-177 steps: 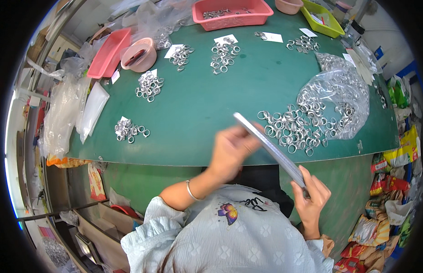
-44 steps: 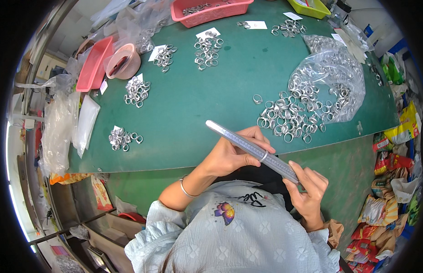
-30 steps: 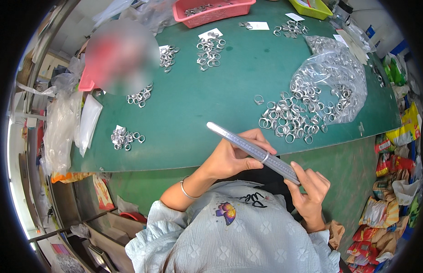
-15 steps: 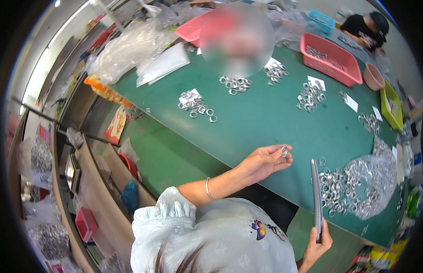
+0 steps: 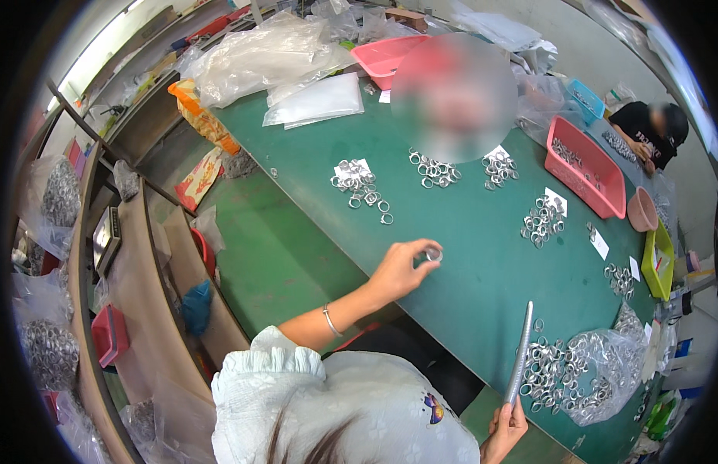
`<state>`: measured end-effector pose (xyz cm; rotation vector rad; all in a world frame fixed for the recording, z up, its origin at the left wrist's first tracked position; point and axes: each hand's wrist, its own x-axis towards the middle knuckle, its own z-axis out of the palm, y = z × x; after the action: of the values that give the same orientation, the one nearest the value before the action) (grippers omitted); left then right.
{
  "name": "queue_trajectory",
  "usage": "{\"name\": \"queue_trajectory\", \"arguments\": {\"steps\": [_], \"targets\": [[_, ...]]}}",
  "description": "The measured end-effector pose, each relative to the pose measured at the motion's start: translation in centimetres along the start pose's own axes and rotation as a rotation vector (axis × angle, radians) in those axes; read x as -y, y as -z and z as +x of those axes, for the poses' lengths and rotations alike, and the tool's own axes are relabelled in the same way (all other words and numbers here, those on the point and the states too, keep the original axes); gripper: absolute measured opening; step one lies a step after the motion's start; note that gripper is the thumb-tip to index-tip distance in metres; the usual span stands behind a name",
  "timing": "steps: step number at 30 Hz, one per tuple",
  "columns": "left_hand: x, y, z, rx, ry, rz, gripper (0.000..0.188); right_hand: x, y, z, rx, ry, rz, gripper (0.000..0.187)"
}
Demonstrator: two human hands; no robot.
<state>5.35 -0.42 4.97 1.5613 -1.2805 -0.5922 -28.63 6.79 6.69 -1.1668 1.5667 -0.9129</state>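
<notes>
Not a lot you can properly read here tbh. The black shirt (image 5: pixel 628 117) on the person at far right has pale lettering across the front. There are white cards (image 5: pixel 600 246) by the piles of rings (image 5: pixel 541 224) on the bench (image 5: pixel 452 213); one on the right side has a small dark mark, too tiny to make out. Any markings on the stick (image 5: pixel 520 357), near right, are too small to read.

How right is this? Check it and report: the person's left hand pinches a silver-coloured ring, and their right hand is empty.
The right hand is not empty: the head view shows it holding a long grey rod. The left hand does pinch a silver-coloured ring.
</notes>
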Motion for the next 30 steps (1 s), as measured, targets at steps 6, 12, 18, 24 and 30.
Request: {"name": "queue_trajectory", "arguments": {"steps": [6,12,18,24,30], "targets": [[4.8,4.7,1.2,-0.381,-0.131,0.583,0.025,1.1,-1.1,-0.1,0.022,0.009,-0.030,0.030],[8.3,6.2,1.1,-0.418,-0.086,0.654,0.032,-0.2,-1.7,0.9,0.030,0.010,0.085,0.034],[3.5,3.0,0.8,-0.410,-0.215,0.438,0.035,-0.7,0.2,1.2,-0.122,0.060,0.199,0.036],[-3.7,-6.7,1.6,0.214,-0.415,0.117,0.025,-1.6,3.0,0.8,-0.346,0.064,0.287,0.036],[-7.1,-19.4,3.2,0.587,-0.450,0.487,0.037,-2.7,3.8,0.0,-0.393,0.071,0.284,0.036]]}}
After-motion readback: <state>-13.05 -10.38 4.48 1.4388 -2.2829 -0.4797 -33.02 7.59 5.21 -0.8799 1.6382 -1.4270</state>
